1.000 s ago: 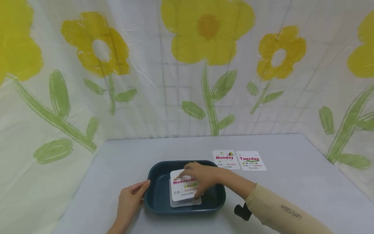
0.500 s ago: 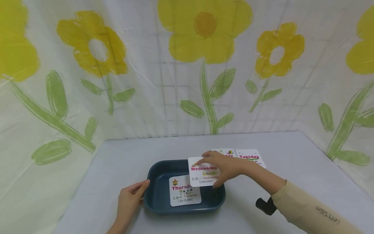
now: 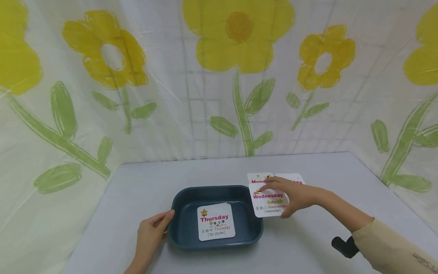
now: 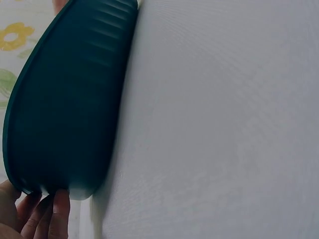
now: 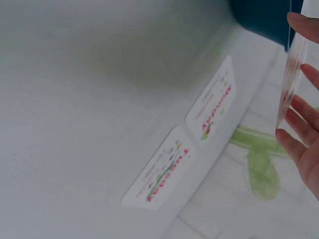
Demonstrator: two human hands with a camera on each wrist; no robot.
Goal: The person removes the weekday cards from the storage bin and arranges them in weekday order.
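My right hand (image 3: 291,194) holds the Wednesday card (image 3: 268,207) between thumb and fingers, over the right rim of a dark teal tray (image 3: 184,243). In the right wrist view the card (image 5: 289,82) appears nearly edge-on, raised off the table. A Thursday card (image 3: 216,222) lies face up inside the tray. At the tray's left end my left hand (image 3: 150,232) grips the rim, thumb on top; the left wrist view shows its fingertips (image 4: 61,204) against the tray's outer wall. Behind the right hand, the Monday card (image 5: 212,104) and Tuesday card (image 5: 159,169) lie side by side.
A pale table (image 3: 143,182) carries everything. At its back hangs a white curtain (image 3: 164,133) printed with yellow flowers. A black object (image 3: 345,247) sits at the right wrist, beside the beige sleeve (image 3: 386,243).
My right hand has lifted the Wednesday card from the tray and carried it right, uncovering the Thursday card. My left hand keeps its grip on the tray rim.
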